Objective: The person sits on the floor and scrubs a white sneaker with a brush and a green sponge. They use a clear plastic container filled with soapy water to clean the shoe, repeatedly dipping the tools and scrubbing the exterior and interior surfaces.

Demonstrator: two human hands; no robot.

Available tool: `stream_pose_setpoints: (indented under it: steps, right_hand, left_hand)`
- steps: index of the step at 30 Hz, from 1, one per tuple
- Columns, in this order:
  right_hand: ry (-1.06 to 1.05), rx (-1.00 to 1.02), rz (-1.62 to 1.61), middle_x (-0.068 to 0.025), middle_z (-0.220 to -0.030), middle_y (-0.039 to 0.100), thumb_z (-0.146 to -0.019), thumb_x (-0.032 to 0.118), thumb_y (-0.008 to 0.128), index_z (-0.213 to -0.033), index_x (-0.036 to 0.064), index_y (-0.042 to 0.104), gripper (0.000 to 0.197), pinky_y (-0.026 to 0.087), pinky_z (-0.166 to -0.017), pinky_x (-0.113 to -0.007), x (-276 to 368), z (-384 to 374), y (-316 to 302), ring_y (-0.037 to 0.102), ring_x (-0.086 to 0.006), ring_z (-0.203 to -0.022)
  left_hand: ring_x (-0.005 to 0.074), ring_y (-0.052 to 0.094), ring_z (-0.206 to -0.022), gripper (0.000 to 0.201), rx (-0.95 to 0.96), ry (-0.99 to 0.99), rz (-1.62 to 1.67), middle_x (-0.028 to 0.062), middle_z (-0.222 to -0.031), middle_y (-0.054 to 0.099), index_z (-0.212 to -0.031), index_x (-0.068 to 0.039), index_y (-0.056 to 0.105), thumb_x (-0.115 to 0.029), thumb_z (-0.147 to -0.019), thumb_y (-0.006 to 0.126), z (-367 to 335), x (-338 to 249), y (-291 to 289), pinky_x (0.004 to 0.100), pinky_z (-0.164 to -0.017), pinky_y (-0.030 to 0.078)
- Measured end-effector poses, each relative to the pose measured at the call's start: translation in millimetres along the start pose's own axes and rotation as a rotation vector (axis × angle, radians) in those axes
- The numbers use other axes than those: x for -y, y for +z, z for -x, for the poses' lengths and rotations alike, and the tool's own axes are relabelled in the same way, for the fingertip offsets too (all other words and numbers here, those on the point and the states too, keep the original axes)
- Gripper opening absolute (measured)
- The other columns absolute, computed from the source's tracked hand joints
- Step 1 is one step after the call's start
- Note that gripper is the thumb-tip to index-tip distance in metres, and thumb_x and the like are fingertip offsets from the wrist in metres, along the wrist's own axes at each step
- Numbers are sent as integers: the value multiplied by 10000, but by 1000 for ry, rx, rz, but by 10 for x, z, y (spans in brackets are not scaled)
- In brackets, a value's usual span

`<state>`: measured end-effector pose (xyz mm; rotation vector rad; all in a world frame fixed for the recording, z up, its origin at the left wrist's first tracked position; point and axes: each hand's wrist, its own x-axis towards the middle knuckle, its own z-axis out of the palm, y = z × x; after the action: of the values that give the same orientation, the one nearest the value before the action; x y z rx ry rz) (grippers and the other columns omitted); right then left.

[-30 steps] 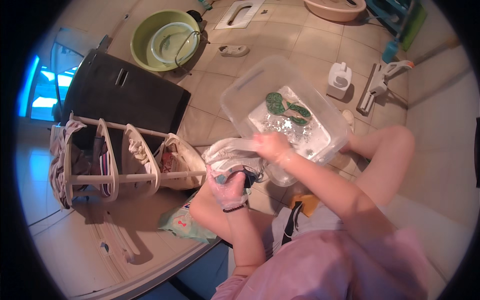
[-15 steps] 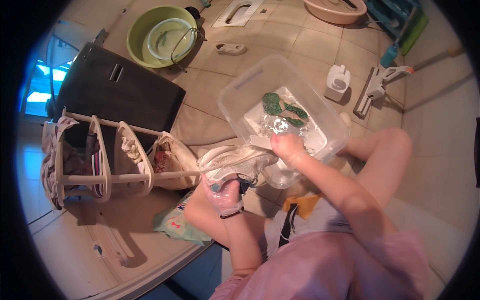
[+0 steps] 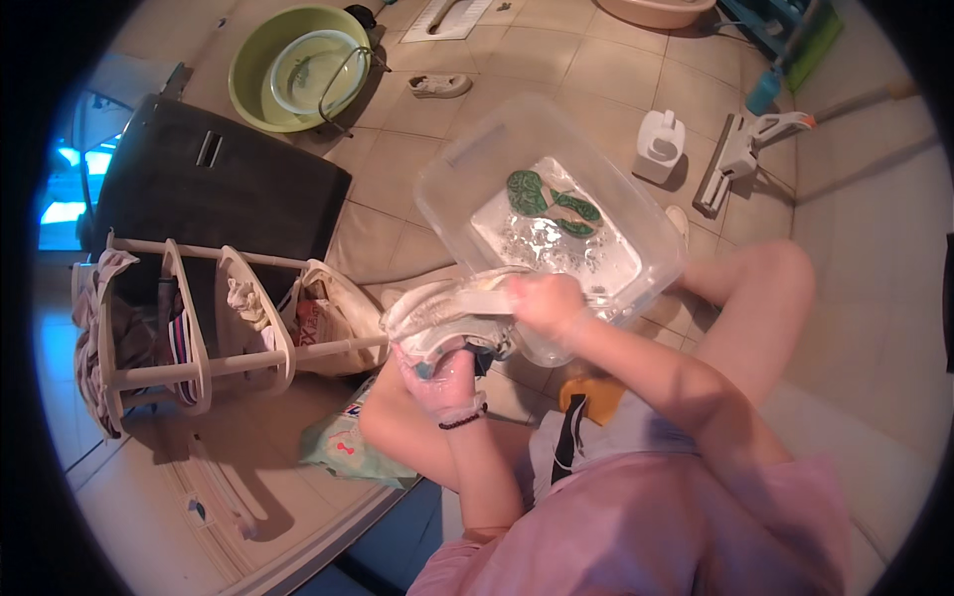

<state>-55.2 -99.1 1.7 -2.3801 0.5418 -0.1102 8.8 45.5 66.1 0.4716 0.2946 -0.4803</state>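
Note:
My left hand point(image 3: 445, 389) is closed round a wet, pale sneaker point(image 3: 422, 320), with its thumb near the dark-lined opening. My right hand point(image 3: 550, 303) grips a white scrub brush point(image 3: 485, 302) that lies along the shoe's side; the bristles are mostly hidden. Just beyond my hands stands a clear plastic tub point(image 3: 455, 164), tilted in view, with sudsy water at the bottom. Green patterned, sole-shaped pieces point(image 3: 526, 193) lie in that water.
At the left stands a beige rack point(image 3: 234, 360) holding cloths, beside a dark box-like unit point(image 3: 234, 164). Farther off are a green basin point(image 3: 248, 84) and a lone shoe point(image 3: 439, 86). A white jug point(image 3: 660, 146) and a floor squeegee point(image 3: 740, 154) stand right of the tub.
My right hand and the brush have moved left and slightly down along the sneaker. My left hand keeps its hold. The whole view has shifted a little.

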Motion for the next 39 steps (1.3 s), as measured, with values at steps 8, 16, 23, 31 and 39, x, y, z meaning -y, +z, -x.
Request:
stream_pose_setpoints:
  steps: [8, 16, 23, 31, 39]
  right_hand:
    - [-118, -124, 47, -104, -625, 615, -862, 226, 414, -704, 101, 609, 281, 485, -484, -401, -157, -108, 116, 605, -290, -530]
    - [-301, -350, -178, -104, -598, 590, -845, 214, 463, -735, 76, 593, 219, 470, -476, -397, 682, -48, -176, 575, -288, -494]
    - [160, 58, 40, -137, -639, 603, -873, 273, 376, -713, 93, 581, 316, 481, -580, -434, -276, -6, -89, 610, -319, -632]
    - [-68, 40, -8, -152, -676, 616, -882, 234, 360, -684, 68, 587, 344, 488, -610, -434, 268, -71, 114, 612, -330, -654]
    - [239, 122, 17, -162, -719, 633, -912, 305, 301, -745, 62, 642, 451, 490, -668, -428, -191, -230, -83, 620, -329, -675]
  left_hand:
    - [190, 562, -824, 282, -6, 22, 77, 90, -1007, 596, -1034, -22, 548, -247, -906, 435, -119, -79, 30, 318, -685, 492]
    - [190, 558, -815, 225, -184, 76, 18, 80, -977, 598, -987, -29, 557, -213, -893, 467, -86, 8, 127, 320, -695, 490]
    - [172, 563, -771, 190, -44, 93, 9, 72, -948, 594, -969, -42, 550, -193, -886, 469, -99, -93, -6, 304, -690, 492]
    - [237, 513, -1042, 303, 100, 219, -110, 110, -1168, 537, -1129, -23, 523, -188, -880, 476, -397, -494, -648, 390, -886, 421]
    - [183, 552, -876, 255, 69, 251, 134, 82, -1064, 585, -1085, -27, 542, -170, -882, 488, -227, -437, -548, 325, -686, 479]
